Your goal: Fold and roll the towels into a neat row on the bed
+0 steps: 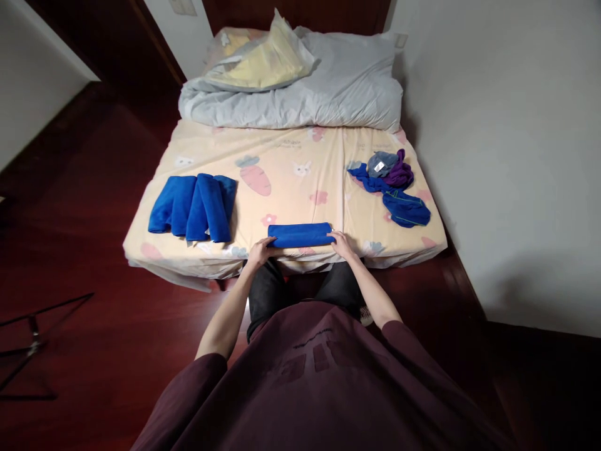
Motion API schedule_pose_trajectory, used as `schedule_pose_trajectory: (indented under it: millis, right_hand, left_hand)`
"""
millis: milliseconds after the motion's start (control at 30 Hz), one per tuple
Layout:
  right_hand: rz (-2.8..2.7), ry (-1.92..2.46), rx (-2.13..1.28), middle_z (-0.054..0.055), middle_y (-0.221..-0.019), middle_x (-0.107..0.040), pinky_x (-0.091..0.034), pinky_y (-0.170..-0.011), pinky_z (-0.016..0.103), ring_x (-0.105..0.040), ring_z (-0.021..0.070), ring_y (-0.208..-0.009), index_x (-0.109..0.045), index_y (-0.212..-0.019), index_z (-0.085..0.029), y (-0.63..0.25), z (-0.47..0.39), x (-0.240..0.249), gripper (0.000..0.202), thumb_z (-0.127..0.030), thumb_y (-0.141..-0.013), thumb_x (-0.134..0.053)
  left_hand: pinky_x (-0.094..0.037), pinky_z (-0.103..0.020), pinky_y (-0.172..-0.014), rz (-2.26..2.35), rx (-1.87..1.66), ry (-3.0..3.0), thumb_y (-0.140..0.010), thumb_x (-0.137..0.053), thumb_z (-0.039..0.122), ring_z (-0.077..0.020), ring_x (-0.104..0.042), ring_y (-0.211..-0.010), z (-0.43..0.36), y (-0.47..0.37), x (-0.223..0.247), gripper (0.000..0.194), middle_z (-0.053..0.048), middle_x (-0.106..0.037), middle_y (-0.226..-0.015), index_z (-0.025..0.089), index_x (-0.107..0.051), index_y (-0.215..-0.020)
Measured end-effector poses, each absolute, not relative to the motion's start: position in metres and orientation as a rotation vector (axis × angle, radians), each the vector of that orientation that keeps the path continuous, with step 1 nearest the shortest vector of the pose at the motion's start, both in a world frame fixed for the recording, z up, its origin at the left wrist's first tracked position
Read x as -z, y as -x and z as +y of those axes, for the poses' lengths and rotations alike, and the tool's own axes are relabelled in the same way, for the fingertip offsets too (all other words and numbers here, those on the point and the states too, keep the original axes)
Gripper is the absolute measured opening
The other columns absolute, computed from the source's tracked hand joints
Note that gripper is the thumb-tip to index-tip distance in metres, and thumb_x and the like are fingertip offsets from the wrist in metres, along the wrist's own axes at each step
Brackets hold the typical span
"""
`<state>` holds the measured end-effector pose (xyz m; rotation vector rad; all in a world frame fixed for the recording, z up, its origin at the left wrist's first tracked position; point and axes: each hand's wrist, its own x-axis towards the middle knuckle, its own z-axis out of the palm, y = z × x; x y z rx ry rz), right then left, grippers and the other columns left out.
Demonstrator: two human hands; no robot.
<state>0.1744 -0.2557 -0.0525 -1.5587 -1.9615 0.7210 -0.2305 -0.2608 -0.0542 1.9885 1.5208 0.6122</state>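
The left hand (260, 252) and right hand (342, 244) grip opposite ends of a cloth (300, 235), already folded into a narrow strip between them. Left of the left hand, neat bundles (181, 203) look done; right of the right hand, a heap (398, 177) lies crumpled, unfolded.

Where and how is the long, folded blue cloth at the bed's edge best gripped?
Probably by both short ends of the folded blue cloth, from the near side: it lies crosswise, one end by the left grip, one by the right grip.
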Motion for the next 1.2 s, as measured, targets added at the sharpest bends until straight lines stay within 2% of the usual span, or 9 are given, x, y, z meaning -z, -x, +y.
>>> schedule_pose_trajectory:
  millis: [167,267,367,533,733,900,1200]
  right_hand:
    - [-1.779,1.561,-0.891,0.007,-0.111,-0.077,-0.057,-0.101,0.04,-0.072,0.023,-0.104,-0.076,-0.121,-0.021,-0.184,-0.258,0.061,0.04,-0.016,-0.084,-0.062]
    - [-1.691,1.553,-0.957,0.006,-0.097,-0.075,-0.058,-0.091,0.036,-0.071,0.0226,-0.091,-0.074,-0.109,-0.019,-0.185,-0.258,0.064,0.027,-0.031,-0.088,-0.063]
    - [-1.64,1.574,-0.999,0.005,-0.09,-0.072,-0.057,-0.085,0.034,-0.069,0.0225,-0.087,-0.069,-0.1,-0.02,-0.182,-0.257,0.065,0.026,-0.042,-0.091,-0.06]
    - [-1.632,1.662,-0.973,0.007,-0.096,-0.072,-0.054,-0.088,0.032,-0.069,0.0219,-0.094,-0.064,-0.096,-0.022,-0.177,-0.257,0.063,0.027,-0.047,-0.095,-0.054]
    - [-1.735,1.894,-0.903,0.004,-0.085,-0.072,-0.051,-0.08,0.027,-0.067,0.0195,-0.082,-0.064,-0.088,-0.023,-0.17,-0.248,0.055,0.031,-0.046,-0.101,-0.049]
    - [-1.809,1.999,-0.845,0.003,-0.079,-0.071,-0.047,-0.077,0.026,-0.066,0.0197,-0.078,-0.066,-0.082,-0.024,-0.166,-0.241,0.047,0.03,-0.044,-0.101,-0.054]
    - [-1.67,1.861,-1.052,-0.001,-0.073,-0.066,-0.047,-0.069,0.023,-0.059,0.0158,-0.071,-0.063,-0.078,-0.021,-0.163,-0.239,0.043,0.041,-0.055,-0.097,-0.05]
  left_hand:
    - [-0.055,-0.045,-0.107,1.558,-0.802,-1.731,-0.083,-0.056,0.023,-0.0292,-0.072,-0.113,-0.263,0.236,0.056,0.046,-0.012,-0.076,-0.123,0.015,-0.072,-0.125]
    - [-0.058,-0.044,-0.102,1.549,-0.906,-1.605,-0.087,-0.06,0.039,-0.0285,-0.071,-0.111,-0.263,0.234,0.057,0.043,-0.013,-0.075,-0.118,0.016,-0.069,-0.122]
    - [-0.059,-0.042,-0.097,1.595,-0.964,-1.511,-0.089,-0.059,0.045,-0.0276,-0.071,-0.108,-0.263,0.231,0.059,0.044,-0.014,-0.075,-0.115,0.016,-0.066,-0.121]
    - [-0.059,-0.041,-0.093,1.743,-0.9,-1.413,-0.094,-0.057,0.046,-0.0269,-0.073,-0.1,-0.261,0.226,0.056,0.044,-0.016,-0.075,-0.112,0.013,-0.065,-0.123]
    - [-0.056,-0.039,-0.1,1.869,-0.752,-1.4,-0.1,-0.052,0.043,-0.0274,-0.073,-0.108,-0.259,0.221,0.049,0.042,-0.017,-0.077,-0.115,0.012,-0.067,-0.124]
    - [-0.056,-0.039,-0.101,1.891,-0.714,-1.406,-0.101,-0.052,0.039,-0.028,-0.073,-0.112,-0.256,0.223,0.049,0.04,-0.017,-0.078,-0.115,0.011,-0.069,-0.124]
    - [-0.054,-0.038,-0.103,1.924,-0.613,-1.413,-0.101,-0.052,0.033,-0.0288,-0.073,-0.115,-0.25,0.223,0.045,0.04,-0.019,-0.077,-0.12,0.008,-0.069,-0.128]
